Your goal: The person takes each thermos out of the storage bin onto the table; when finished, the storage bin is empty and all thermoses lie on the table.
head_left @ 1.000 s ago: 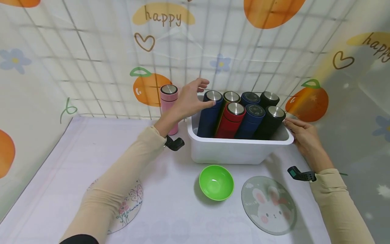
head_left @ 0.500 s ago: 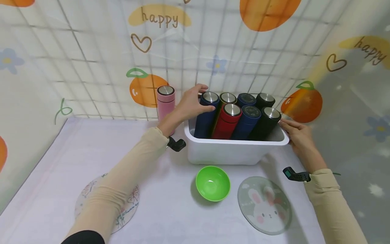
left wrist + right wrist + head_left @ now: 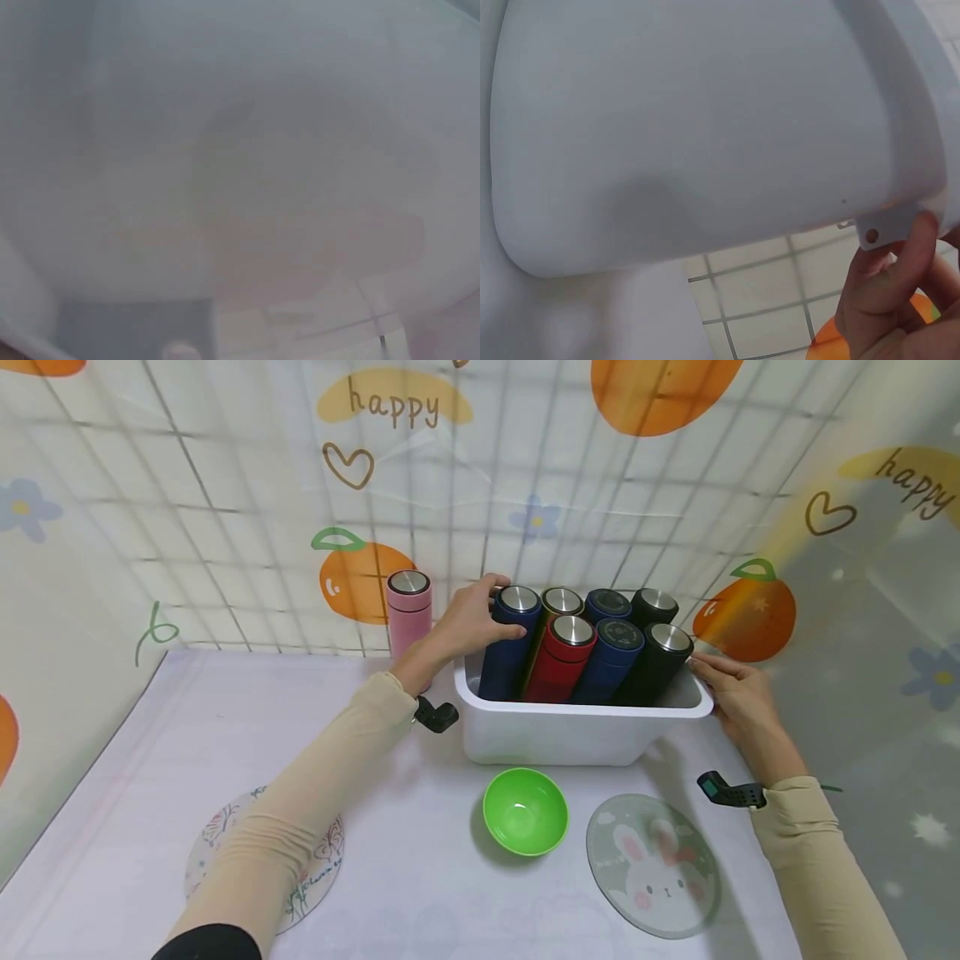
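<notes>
A white plastic bin [image 3: 555, 735] holds several thermos bottles, leaning a little with their lids above the rim. My left hand [image 3: 472, 618] is at the bin's left end, thumb in front of a dark blue thermos [image 3: 506, 652] and fingers behind it, near its lid. My right hand [image 3: 744, 697] pinches the rim at the right end; in the right wrist view the fingers [image 3: 919, 247] hold a tab under that rim. A red thermos [image 3: 558, 672], blue and black ones stand alongside. Only a blurred pale surface fills most of the left wrist view.
Left of the bin stands a pink thermos [image 3: 409, 618], partly behind the left forearm. A green bowl [image 3: 525, 812] is in front, with a rabbit-print round mat [image 3: 652, 866] to its right. Another round mat [image 3: 217, 831] lies under the left sleeve. A grid wall rises behind.
Since one second ago my left hand has come down slightly around the dark blue thermos, its thumb moving from the lid to below it. The head view shifted a little; the right hand keeps its hold.
</notes>
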Tool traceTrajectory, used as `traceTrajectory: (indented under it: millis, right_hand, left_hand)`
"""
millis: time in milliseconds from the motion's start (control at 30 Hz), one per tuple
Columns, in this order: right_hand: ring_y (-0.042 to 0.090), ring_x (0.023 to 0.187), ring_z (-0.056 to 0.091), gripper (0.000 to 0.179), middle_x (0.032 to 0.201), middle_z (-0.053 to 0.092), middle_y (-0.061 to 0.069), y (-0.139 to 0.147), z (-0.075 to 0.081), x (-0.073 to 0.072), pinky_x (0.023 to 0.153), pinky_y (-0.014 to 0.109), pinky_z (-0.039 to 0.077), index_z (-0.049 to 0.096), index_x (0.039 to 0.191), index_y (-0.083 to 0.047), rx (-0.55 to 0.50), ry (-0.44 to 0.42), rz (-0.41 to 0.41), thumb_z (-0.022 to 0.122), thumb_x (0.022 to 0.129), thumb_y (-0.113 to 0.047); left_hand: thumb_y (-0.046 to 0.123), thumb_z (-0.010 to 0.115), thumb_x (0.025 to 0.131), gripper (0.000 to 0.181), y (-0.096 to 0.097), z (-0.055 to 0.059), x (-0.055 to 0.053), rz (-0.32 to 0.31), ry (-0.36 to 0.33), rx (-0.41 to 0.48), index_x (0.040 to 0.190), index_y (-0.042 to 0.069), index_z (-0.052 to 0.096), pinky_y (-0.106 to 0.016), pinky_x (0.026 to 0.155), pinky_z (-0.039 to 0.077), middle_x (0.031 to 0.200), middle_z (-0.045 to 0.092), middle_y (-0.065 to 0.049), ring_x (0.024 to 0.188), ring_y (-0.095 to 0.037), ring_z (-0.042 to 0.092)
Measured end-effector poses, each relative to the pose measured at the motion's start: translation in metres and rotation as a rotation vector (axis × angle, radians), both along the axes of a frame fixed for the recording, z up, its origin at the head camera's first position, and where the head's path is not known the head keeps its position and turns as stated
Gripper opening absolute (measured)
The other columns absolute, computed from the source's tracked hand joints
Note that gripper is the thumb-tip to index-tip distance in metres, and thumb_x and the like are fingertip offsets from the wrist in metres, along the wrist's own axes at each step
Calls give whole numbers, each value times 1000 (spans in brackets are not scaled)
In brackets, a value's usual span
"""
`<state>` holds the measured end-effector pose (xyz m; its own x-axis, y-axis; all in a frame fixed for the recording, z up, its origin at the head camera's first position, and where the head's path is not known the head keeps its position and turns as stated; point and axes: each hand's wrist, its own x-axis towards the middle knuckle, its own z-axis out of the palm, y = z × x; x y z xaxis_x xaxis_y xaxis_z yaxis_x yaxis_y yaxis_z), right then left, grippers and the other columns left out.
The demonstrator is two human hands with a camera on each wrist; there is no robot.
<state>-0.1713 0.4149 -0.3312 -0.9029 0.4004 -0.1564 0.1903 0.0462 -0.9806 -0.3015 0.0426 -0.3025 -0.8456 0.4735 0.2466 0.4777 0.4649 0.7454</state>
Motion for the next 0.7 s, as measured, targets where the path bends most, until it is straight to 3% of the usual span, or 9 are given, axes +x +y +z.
traceTrajectory:
  millis: [200, 500, 700]
  right_hand:
    - [12, 87, 58, 30, 113, 55, -2, 0, 1, 0, 64, 20, 56, 77, 116, -25, 1, -4, 3, 77, 87, -34]
    - [15, 90, 55, 44, 114, 54, -2, -1, 2, 2, 66, 21, 56, 72, 125, -20, -35, -12, 7, 79, 85, -35]
    - [15, 93, 55, 42, 115, 52, -2, -1, 1, 2, 67, 20, 56, 74, 122, -22, -58, -10, -2, 80, 83, -35]
  left_hand:
    - [33, 82, 82, 78, 2, 1, -2, 27, 2, -61, 145, 8, 44, -43, 98, 47, 131, 59, -11, 116, -26, 55]
    - [32, 83, 82, 72, 3, -1, -2, 40, 1, -41, 140, 8, 48, -40, 96, 48, 129, 60, -10, 115, -25, 55]
    - [33, 83, 82, 71, 3, 1, 2, 42, 14, -26, 139, 8, 49, -39, 95, 49, 128, 61, -10, 113, -24, 56]
